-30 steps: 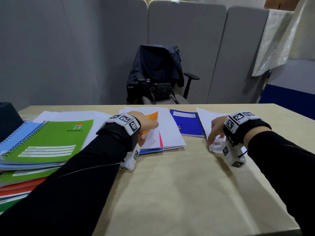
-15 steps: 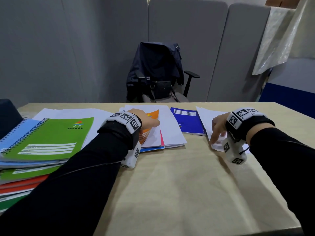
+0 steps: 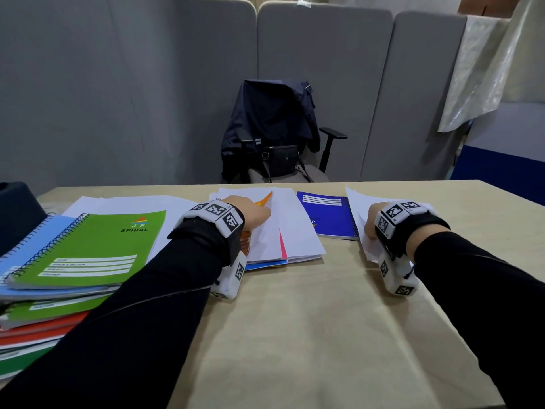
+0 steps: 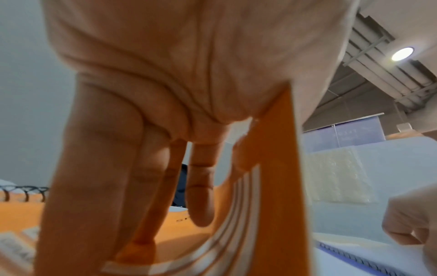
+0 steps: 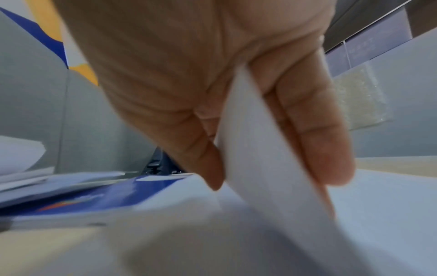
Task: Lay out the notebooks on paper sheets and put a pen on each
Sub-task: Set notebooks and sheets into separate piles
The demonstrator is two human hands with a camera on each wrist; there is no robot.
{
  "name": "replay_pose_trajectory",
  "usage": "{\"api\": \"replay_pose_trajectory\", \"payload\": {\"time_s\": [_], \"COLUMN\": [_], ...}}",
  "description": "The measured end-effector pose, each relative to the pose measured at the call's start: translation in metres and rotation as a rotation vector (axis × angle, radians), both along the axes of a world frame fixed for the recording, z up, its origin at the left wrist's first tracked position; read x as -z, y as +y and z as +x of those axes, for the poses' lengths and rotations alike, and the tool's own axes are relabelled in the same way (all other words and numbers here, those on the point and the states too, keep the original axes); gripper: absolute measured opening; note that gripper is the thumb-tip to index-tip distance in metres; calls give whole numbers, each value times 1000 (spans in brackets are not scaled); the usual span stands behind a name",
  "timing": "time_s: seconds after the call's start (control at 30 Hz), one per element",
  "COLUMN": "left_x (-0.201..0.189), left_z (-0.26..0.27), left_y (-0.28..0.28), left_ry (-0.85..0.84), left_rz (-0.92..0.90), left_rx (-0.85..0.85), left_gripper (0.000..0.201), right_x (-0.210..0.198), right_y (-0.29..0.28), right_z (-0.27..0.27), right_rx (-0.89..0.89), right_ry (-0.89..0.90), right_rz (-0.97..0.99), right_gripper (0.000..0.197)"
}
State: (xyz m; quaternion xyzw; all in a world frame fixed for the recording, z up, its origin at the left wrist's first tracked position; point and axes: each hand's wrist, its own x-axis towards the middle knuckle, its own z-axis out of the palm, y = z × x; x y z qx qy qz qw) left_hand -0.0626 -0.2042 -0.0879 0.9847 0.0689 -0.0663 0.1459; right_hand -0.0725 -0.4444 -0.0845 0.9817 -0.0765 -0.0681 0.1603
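My left hand (image 3: 255, 212) lies on a middle pile of notebooks and white sheets (image 3: 298, 231). In the left wrist view its fingers (image 4: 201, 186) reach straight down onto an orange notebook (image 4: 279, 177), whose cover curls up between thumb and index finger. Only a strip of that orange notebook (image 3: 265, 200) shows in the head view. My right hand (image 3: 370, 228) pinches the near corner of a white paper sheet (image 5: 260, 149) between thumb and fingers (image 5: 331, 149), lifting it off the right-hand paper stack (image 3: 356, 208). A blue notebook (image 3: 327, 215) lies flat between the hands. No pen is in view.
A green spiral notebook (image 3: 94, 246) tops a tall pile of notebooks at the left, with a dark object (image 3: 14, 211) behind it. The beige table (image 3: 295, 335) stretches toward me. An office chair with a dark jacket (image 3: 271, 128) stands beyond the far edge, before grey partitions.
Both hands stay almost where they were. The visible part of the orange cover has narrowed to a thin strip beside my left hand.
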Motion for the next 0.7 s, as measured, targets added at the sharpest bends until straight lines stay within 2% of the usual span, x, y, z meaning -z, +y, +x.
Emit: {"api": "replay_pose_trajectory", "payload": {"time_s": [0.07,0.13,0.2,0.3,0.37,0.43,0.5,0.53,0.63,0.7], "left_x": [-4,-6,-11,-19,-26,-30,-37,-40,-46,-49], "left_z": [-3,-4,-6,-7,-7,-5,-7,-9,-13,-19], "left_y": [3,9,16,28,40,54,66,70,85,94], "left_ry": [8,16,-21,-127,-210,-295,-379,-419,-498,-541], "left_rz": [-54,-153,-188,-192,-224,-284,-338,-379,-483,-535], "left_rx": [-2,6,14,21,11,-24,-66,-89,-155,-177], "left_gripper": [45,42,33,28,23,28,34,35,33,19], "right_x": [-10,-26,-45,-76,-94,-100,-93,-84,-41,-10], "right_y": [-5,-10,-8,14,26,31,32,33,37,43], "right_z": [-2,7,13,4,5,11,23,30,53,59], "right_rx": [-2,20,-3,-171,-282,-283,-212,-159,-9,52], "right_ry": [-20,-162,-302,-526,-711,-817,-823,-795,-618,-513], "right_rz": [-31,44,159,230,480,840,1138,1218,1283,1264], "right_gripper": [14,7,18,21,33,39,34,31,26,23]}}
